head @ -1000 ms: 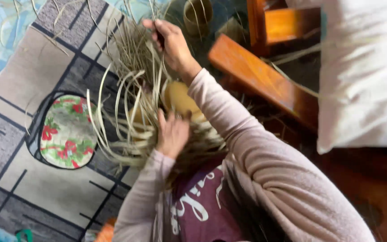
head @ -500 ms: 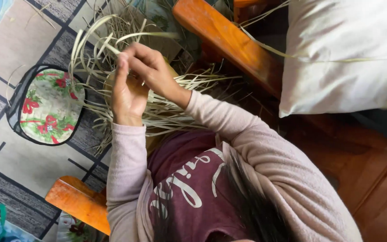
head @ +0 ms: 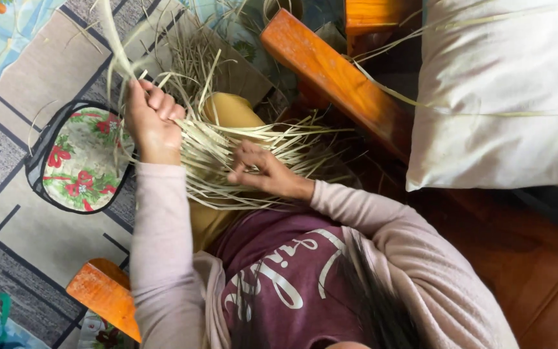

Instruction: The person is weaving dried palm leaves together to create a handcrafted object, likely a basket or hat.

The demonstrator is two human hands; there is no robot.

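A bundle of pale dried leaf strips (head: 227, 145) lies fanned out across my lap, over yellow trousers (head: 230, 110). My left hand (head: 152, 119) is closed around several strips and holds them up, their ends rising toward the top left. My right hand (head: 261, 172) rests on the flat spread of strips a little lower and to the right, fingers bent and pinching among them. Both arms wear pale pink sleeves over a maroon top with white lettering.
A wooden chair arm (head: 330, 71) runs diagonally at the upper right, another arm end (head: 101, 297) sits at the lower left. A white cushion (head: 505, 97) fills the right side. A floral pad (head: 82, 158) lies on the grey patterned rug (head: 14, 116).
My hands, which met together half a second ago, have come apart: the left rose holding strips, the right dropped onto the spread. A second ago the right hand reached far forward.
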